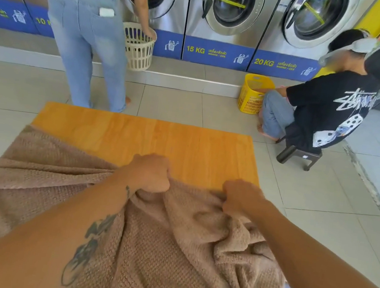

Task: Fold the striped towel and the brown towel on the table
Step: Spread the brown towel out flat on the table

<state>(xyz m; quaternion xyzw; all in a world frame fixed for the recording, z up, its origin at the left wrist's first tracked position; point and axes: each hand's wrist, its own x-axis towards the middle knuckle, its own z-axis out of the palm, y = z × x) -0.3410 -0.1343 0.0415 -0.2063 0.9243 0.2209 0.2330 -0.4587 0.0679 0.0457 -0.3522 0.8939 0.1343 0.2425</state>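
Brown towel (169, 250) lies rumpled on table (150, 143); left hand (150, 173) and right hand (241, 196) both clenched on its far edge. Step judged: spreading flat before first fold — next, pull edge taut. Striped towel not seen.

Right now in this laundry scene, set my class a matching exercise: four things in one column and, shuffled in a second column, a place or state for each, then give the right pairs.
Things
1. fluffy brown towel
2. yellow plastic basket
3. cream slatted basket
4. small dark stool

Places or states
A. under a seated person in a black shirt
B. on the floor before the 20 KG washer
C. bunched on the orange wooden table, gripped by the left hand and right hand
D. beside a standing person in pale jeans

Pairs: 1-C, 2-B, 3-D, 4-A
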